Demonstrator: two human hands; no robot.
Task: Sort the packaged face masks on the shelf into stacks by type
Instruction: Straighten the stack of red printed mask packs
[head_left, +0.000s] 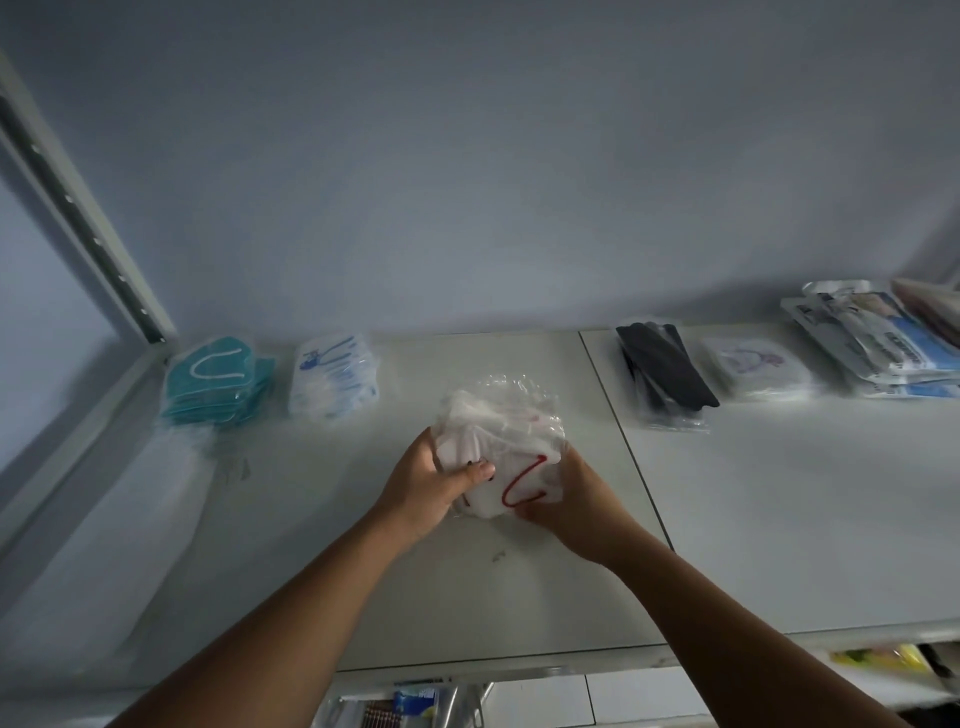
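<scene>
At the middle of the white shelf (779, 519), both my hands hold a bundle of clear-wrapped white masks with red ear loops (511, 462). My left hand (431, 480) grips its left side with the thumb across the front. My right hand (566, 499) holds the lower right edge. At the back left stands a stack of teal masks (215, 382), with a stack of white masks with blue loops (332, 379) beside it. Right of the shelf seam lie black masks (662, 374), a white pack with purple loops (753, 366) and a pile of printed blue-and-white packets (878, 340).
A grey wall closes the back of the shelf, and a slotted metal upright (88, 228) runs up the left side. Below the front edge, a lower shelf shows packaged goods (410, 704) and something yellow (883, 660) at the right.
</scene>
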